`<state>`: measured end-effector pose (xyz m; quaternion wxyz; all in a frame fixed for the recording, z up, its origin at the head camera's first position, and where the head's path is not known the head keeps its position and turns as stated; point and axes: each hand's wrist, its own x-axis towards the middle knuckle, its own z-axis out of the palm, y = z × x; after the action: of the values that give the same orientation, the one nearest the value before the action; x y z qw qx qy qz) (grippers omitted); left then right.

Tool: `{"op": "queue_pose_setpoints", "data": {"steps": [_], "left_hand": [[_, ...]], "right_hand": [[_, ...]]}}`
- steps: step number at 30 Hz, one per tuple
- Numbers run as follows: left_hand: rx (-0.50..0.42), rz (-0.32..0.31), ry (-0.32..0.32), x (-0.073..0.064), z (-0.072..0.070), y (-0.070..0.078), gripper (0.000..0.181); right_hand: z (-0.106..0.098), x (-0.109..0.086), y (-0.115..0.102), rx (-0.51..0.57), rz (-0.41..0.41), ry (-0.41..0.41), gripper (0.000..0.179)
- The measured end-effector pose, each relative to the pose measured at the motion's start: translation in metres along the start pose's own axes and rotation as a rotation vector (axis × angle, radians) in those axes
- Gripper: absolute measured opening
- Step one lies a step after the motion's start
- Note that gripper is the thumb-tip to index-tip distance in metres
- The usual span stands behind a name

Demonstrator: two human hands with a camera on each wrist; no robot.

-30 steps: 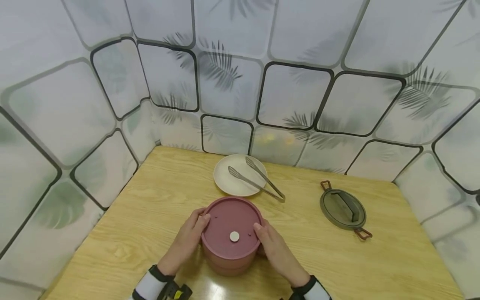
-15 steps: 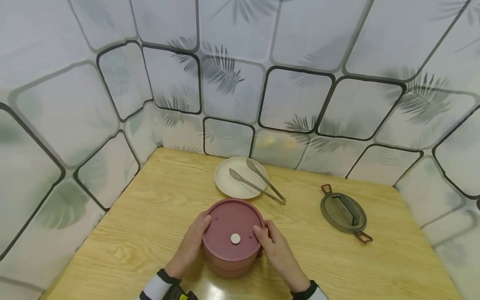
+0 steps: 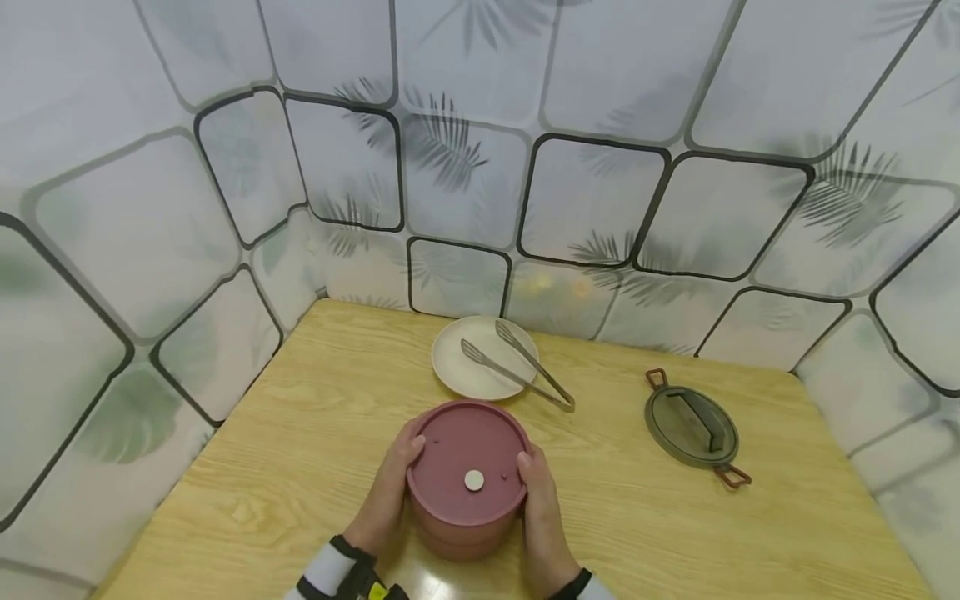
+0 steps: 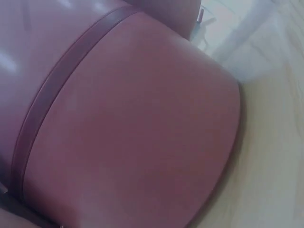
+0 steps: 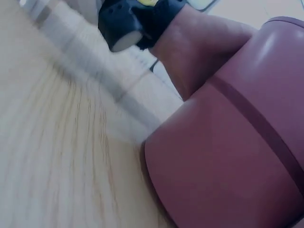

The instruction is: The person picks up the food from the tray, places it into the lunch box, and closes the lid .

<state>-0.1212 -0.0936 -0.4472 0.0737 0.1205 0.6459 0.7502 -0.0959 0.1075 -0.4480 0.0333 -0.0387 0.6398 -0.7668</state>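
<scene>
A dusky red lidded pot (image 3: 459, 546) stands on the wooden table in the head view. Its flat lid (image 3: 448, 475) has a white round button (image 3: 474, 481). My left hand (image 3: 390, 487) holds the pot's left side, thumb at the lid's rim. On the opposite side my right hand (image 3: 542, 508) grips it, thumb also along the rim. The pot hides most of the other fingers. The pot's wall (image 4: 133, 123) fills much of the left wrist view. In the right wrist view, the pot's base (image 5: 190, 171) meets the table, with the left hand (image 5: 204, 50) behind.
Behind the pot lies a white plate (image 3: 457, 372) with metal tongs (image 3: 517, 377) resting across it. At the right sits a dark green round lidded pan (image 3: 692, 427) with two reddish handles. Patterned curtains (image 3: 592, 200) enclose the table (image 3: 300, 467).
My right hand has shifted its hold, its thumb sliding from on top of the lid to the rim. The left hand stays on the pot. The pot stands at about the same place.
</scene>
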Motion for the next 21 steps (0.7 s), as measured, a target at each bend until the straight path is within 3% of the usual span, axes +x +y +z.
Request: {"op": "queue_pose_setpoints", "data": {"steps": [5,11,17,19,21], "left_hand": [[-0.039,0.008,0.029,0.001,0.001,0.002,0.045],[0.045,0.029,0.024,0.002,0.001,-0.002,0.043],[0.086,0.028,0.034,0.000,-0.001,-0.005,0.041],[0.084,0.028,0.029,-0.001,-0.001,-0.005,0.042],[0.079,0.032,0.016,-0.001,-0.002,-0.004,0.043]], "right_hand": [[-0.001,0.003,-0.004,0.068,0.069,-0.019,0.046],[-0.024,0.000,-0.013,0.035,0.104,-0.155,0.044],[-0.067,-0.002,-0.023,0.026,-0.029,-0.284,0.047],[-0.085,0.001,-0.027,-0.030,-0.086,-0.283,0.046],[-0.103,0.004,-0.032,-0.151,-0.130,-0.230,0.044]]}}
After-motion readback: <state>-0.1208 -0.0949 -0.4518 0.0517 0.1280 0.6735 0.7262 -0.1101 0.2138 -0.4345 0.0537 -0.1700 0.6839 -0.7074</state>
